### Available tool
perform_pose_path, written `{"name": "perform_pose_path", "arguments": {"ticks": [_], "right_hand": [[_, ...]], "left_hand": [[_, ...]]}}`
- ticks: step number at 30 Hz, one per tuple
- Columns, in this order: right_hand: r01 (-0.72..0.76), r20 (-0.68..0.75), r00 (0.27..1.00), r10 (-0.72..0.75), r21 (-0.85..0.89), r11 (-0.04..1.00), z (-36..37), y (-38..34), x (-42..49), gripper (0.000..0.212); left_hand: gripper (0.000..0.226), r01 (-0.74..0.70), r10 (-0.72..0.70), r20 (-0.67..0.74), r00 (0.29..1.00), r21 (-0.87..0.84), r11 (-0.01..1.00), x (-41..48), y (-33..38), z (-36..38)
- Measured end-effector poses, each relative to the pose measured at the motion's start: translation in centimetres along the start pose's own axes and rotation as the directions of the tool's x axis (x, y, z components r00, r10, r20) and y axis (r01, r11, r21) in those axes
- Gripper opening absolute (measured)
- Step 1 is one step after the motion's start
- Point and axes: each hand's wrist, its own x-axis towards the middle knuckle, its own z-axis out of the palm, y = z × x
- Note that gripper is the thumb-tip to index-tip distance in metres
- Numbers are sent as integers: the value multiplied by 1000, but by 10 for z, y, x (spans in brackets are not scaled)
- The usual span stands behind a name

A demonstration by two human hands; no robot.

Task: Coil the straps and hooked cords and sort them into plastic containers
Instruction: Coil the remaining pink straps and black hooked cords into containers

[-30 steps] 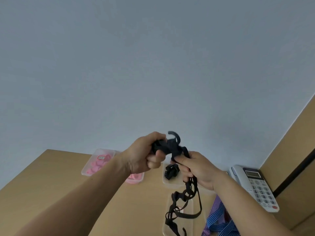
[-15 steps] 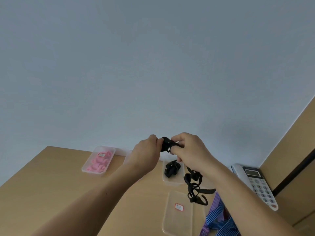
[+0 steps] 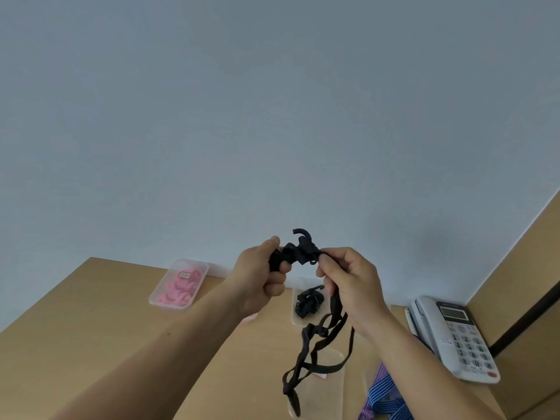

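Note:
I hold a black hooked strap (image 3: 315, 353) up above the desk. My left hand (image 3: 260, 274) grips its coiled end, where a black hook (image 3: 303, 237) sticks upward. My right hand (image 3: 348, 283) pinches the strap just right of the hook, and the loose length hangs down in loops below it. Behind my hands a clear container (image 3: 295, 319) holds a coiled black strap (image 3: 309, 301). A clear container (image 3: 157, 300) at the left holds pink coils (image 3: 178, 291). A clear lid (image 3: 333, 386) lies on the desk under the dangling strap. Blue striped straps (image 3: 385, 395) lie at the lower right.
A white desk telephone (image 3: 454, 334) sits at the right on the wooden desk (image 3: 91, 328), close to a wooden side panel (image 3: 515, 262). A pale blue wall (image 3: 272, 116) rises behind the desk.
My right hand moved down and to the right, away from my left hand. The hook now sticks up between them, and the loose strap hangs lower in longer loops.

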Motion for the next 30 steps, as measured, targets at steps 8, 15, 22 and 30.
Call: {"name": "perform_pose_path", "arguments": {"ticks": [8,15,22,30], "right_hand": [[-174,298,947,118,167,970,-7,10,-2,33],[-366,796,411,445,-303,880,-34,10,8,16],[-263,268,865,424,-478,838,-5,-5,19,14],[-1,140,989,45,-300,954,17,-4,-6,14]], "left_hand": [[30,168,-149,426,892,-7,986,-9,5,-8],[29,-128,-499,568,654,733,668,-28,14,1],[13,-361,-120,354,928,767,-531,-12,-14,15],[34,-128,296,-143,944,670,732,16,-27,-4]]}}
